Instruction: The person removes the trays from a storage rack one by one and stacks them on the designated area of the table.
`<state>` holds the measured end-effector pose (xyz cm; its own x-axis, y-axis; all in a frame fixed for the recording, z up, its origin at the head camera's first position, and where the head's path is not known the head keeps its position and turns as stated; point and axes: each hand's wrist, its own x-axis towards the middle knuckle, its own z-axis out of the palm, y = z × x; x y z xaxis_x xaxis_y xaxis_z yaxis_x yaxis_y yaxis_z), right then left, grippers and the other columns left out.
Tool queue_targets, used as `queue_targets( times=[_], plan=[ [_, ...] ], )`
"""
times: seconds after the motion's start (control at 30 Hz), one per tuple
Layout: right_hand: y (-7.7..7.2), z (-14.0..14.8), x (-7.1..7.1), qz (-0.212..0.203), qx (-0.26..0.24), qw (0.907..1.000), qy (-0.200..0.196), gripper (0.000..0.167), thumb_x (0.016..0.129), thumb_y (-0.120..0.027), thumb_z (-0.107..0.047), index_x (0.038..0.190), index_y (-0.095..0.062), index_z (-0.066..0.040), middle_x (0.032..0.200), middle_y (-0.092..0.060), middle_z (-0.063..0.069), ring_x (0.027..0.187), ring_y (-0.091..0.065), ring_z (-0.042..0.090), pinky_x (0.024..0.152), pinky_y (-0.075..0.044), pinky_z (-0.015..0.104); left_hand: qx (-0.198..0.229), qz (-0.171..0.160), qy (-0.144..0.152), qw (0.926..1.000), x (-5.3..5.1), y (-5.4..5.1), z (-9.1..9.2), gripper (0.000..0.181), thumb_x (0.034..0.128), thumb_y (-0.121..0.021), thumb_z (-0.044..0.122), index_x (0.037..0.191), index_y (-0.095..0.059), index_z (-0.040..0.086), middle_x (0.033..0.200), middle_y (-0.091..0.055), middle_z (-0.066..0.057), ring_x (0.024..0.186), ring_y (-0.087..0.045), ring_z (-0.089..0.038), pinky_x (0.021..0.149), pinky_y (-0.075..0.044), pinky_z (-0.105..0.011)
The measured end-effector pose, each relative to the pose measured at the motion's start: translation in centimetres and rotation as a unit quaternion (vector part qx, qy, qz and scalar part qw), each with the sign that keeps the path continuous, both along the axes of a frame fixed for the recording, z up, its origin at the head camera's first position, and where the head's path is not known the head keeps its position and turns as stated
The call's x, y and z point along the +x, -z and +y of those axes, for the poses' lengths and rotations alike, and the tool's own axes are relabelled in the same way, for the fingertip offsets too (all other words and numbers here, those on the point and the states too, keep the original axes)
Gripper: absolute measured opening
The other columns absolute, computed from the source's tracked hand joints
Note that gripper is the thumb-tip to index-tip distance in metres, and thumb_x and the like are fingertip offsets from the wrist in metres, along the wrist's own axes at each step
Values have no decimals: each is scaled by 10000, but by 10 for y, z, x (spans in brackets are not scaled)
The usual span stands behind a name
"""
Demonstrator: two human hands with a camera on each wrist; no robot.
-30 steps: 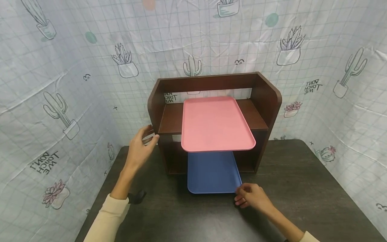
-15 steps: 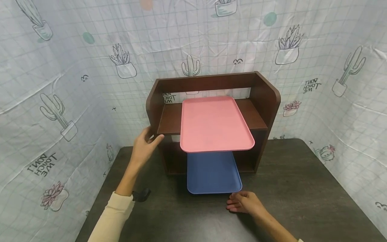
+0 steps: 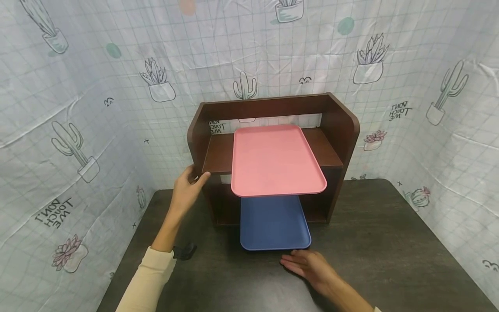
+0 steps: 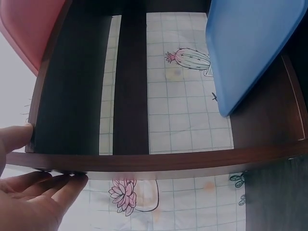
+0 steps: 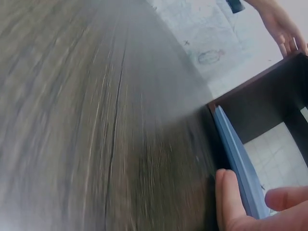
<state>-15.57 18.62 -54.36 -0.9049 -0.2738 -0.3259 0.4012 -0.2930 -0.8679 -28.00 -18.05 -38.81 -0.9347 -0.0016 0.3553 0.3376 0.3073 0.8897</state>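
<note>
A dark brown two-level wooden shelf [image 3: 351,130] stands on the table. On its upper board lies a pink tray [image 3: 277,160], its front part jutting out past the board. Below, a blue tray [image 3: 274,225] sticks out of the lower level. My left hand [image 3: 185,193] grips the shelf's left side panel, thumb toward the board's front edge and fingers on the outer face, as the left wrist view shows. At the blue tray's front edge is my right hand [image 3: 315,268], fingers extended. In the right wrist view its fingers [image 5: 228,195] lie along the tray's underside and the thumb stands above.
A dark tabletop [image 3: 390,242] carries the shelf. Grid-patterned cloth [image 3: 117,86] with cactus drawings hangs behind and on both sides. A small black device [image 3: 185,251] sits at my left wrist.
My right hand has moved left from the blue tray's right front corner along its front edge, fingers straightening. My left hand has closed in on the shelf's side panel. The trays look unmoved.
</note>
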Motion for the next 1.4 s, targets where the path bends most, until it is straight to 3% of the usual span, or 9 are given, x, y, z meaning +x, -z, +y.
queue_targets(
  times=[0.2,0.33,0.43,0.6,0.77,0.97,1.17,1.3,1.4],
  plan=[
    [-2,-15,-1,-239,-711,9964,392,222,1091,-430,1,1238,-424,167,1339,-594,378,1179,-707,297,1132,-551,414,15,-25,-32,10000,1,1,0,619,1040,-727,272,1535,-503,-24,1549,-555,-266,1475,-535,-392,1198,-478,-492],
    [-5,-25,-2,-280,-876,9938,631,454,1083,-395,27,1445,-253,261,1522,-310,545,1259,-673,365,1181,-504,432,34,-51,-8,10000,1,1,0,615,1042,-723,280,1534,-506,-19,1553,-553,-263,1476,-534,-388,1191,-484,-493],
    [-8,-31,-4,-345,-892,9922,805,576,1073,-371,36,1524,-110,280,1586,-171,546,1380,-579,452,1214,-462,443,55,-92,-11,9999,2,1,1,621,1044,-720,299,1539,-503,-7,1561,-549,-252,1483,-531,-371,1197,-482,-489],
    [-9,-40,-6,-408,-974,9884,1090,595,1054,-346,70,1542,-70,266,1602,-165,530,1543,-294,551,1254,-400,470,14,-162,-84,9998,5,2,-1,638,1046,-713,328,1549,-493,3,1578,-534,-248,1492,-521,-372,1208,-475,-500],
    [-11,-44,-7,-426,-999,9872,1171,626,1055,-344,81,1551,-15,272,1616,-119,527,1577,-174,574,1278,-349,460,-41,-158,-117,9998,5,1,-1,651,1044,-712,353,1554,-493,12,1582,-530,-247,1495,-516,-378,1211,-472,-508],
    [-15,-47,-5,-483,-561,9868,1442,590,1071,-414,34,1534,-137,274,1586,-261,495,1533,-338,527,1278,-376,466,-7,-161,-88,9998,4,1,0,647,1045,-713,341,1548,-492,0,1587,-523,-250,1505,-504,-378,1218,-465,-502],
    [-17,-48,-5,-402,-182,9812,1880,420,1031,-498,57,1392,-362,221,1215,-612,214,1205,-634,316,1089,-579,383,3,-186,-52,9998,4,0,1,644,1046,-714,325,1551,-485,-2,1584,-526,-249,1502,-510,-371,1214,-471,-495],
    [-18,-48,-6,-376,-226,9802,1930,480,1050,-463,50,1450,-285,247,1346,-532,311,1304,-566,384,1107,-570,386,-32,-189,-76,9998,4,-2,2,649,1045,-715,332,1555,-482,5,1587,-525,-244,1500,-513,-367,1210,-475,-494],
    [-20,-47,-7,-421,-456,9806,1858,578,1082,-401,31,1539,-134,261,1553,-302,464,1488,-380,488,1232,-442,461,-39,-182,-67,9998,4,-2,2,646,1048,-711,325,1555,-478,-1,1587,-522,-250,1502,-509,-375,1211,-473,-496]
  ],
)
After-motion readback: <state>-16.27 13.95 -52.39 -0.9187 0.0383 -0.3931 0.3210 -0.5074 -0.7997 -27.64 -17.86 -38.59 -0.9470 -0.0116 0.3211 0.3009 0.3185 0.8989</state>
